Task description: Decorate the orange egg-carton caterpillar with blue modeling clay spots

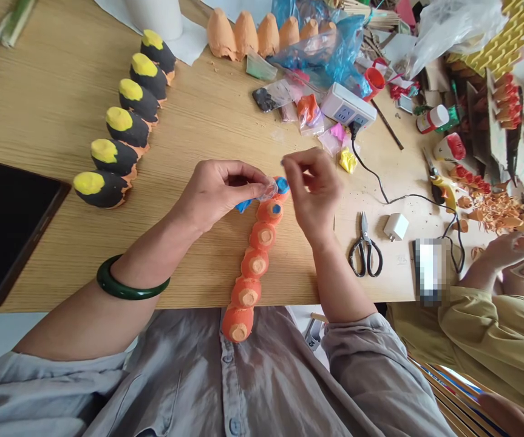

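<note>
Speaker A: So, how is the work being handled?

Speaker B: The long orange row of cups (246, 265) is being supported by the tabletop between the hands, its near end being carried past the edge, above the lap. The right hand (313, 193) is being held up just right of the far end, its fingers being kept curled; whether anything small is being pinched cannot be told. By the left hand (211, 194), thumb and fingertips closed, a clear plastic wrapper (268, 189) is being gripped, with a blue lump (244, 206) being exposed beneath the fingers.

Speaker A: And what care is being called for?

Speaker B: Light, even fingertip pressure is being judged best, with the overhanging end being guarded from knocks. By blue, only the two far tops are being covered.

Speaker A: What is being offered by the surface and room?

Speaker B: Most of the view is being filled by the wooden table (189, 127). At left, a black-and-yellow row (135, 130) is being displayed; near left, a black tablet-like device (6, 224). Right of the hands, a power strip (349, 108), scissors (365, 233) and a white adapter (396, 226) are being accommodated. Farther right, orange cups are being touched by a co-worker's hand (512, 250).
</note>
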The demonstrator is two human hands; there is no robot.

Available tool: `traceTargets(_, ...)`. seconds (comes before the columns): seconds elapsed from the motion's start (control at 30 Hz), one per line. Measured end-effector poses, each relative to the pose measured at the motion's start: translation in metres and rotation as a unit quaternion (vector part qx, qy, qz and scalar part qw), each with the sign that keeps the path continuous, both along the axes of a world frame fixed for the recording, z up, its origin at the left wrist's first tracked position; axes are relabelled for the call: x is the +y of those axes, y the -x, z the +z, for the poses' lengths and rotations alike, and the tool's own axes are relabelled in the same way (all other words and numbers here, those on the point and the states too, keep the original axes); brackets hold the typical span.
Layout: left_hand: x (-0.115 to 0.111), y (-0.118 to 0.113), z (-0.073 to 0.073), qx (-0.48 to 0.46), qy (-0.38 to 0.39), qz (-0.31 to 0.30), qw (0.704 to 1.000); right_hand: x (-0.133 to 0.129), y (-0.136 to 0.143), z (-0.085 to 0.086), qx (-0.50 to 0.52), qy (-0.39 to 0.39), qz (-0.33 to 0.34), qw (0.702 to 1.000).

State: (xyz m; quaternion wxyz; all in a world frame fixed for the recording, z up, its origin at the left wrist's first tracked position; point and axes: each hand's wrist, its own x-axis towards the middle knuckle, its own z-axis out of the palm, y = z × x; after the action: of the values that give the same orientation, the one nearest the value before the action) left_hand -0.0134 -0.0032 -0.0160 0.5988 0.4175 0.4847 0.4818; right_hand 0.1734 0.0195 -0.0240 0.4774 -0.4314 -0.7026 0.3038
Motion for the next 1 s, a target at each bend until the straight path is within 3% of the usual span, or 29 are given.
traceTargets(0.1,0.0,0.0,0.0,-0.002,0.004,0.004,1.0,0.001,0.001,-0.002,-0.015,0.007,0.054,0.998)
traceTargets(0.23,0.0,0.0,0.001,-0.043,0.01,0.004,0.999,0.002,0.0,-0.004,0.046,-0.028,-0.028,0.998)
traceTargets(0.33,0.001,0.001,0.002,-0.097,0.013,-0.003,0.995,0.003,0.0,-0.006,0.032,0.005,0.021,0.999)
traceTargets(0.4,0.001,0.001,0.001,-0.114,0.012,-0.009,0.993,0.005,0.0,-0.007,0.04,0.02,0.016,0.999)
traceTargets(0.5,0.002,0.001,0.0,-0.102,0.01,-0.01,0.995,0.006,-0.001,-0.005,0.063,0.001,-0.036,0.997)
traceTargets(0.63,0.001,0.001,-0.002,-0.061,0.01,0.0,0.998,0.0,0.001,0.003,0.019,-0.019,0.074,0.997)
traceTargets(0.67,0.001,0.001,-0.002,-0.047,0.007,0.003,0.999,-0.002,0.001,0.005,0.018,-0.027,0.075,0.997)
traceTargets(0.77,0.0,0.001,-0.001,-0.007,-0.012,0.001,1.0,-0.005,0.003,0.007,0.024,-0.069,0.001,0.997)
traceTargets(0.9,0.001,0.0,-0.001,0.02,-0.025,0.01,0.999,-0.003,0.005,0.002,-0.026,-0.077,0.067,0.994)
traceTargets(1.0,0.002,0.001,-0.001,-0.017,0.01,0.02,1.0,0.002,0.0,-0.002,0.012,-0.029,-0.001,0.999)
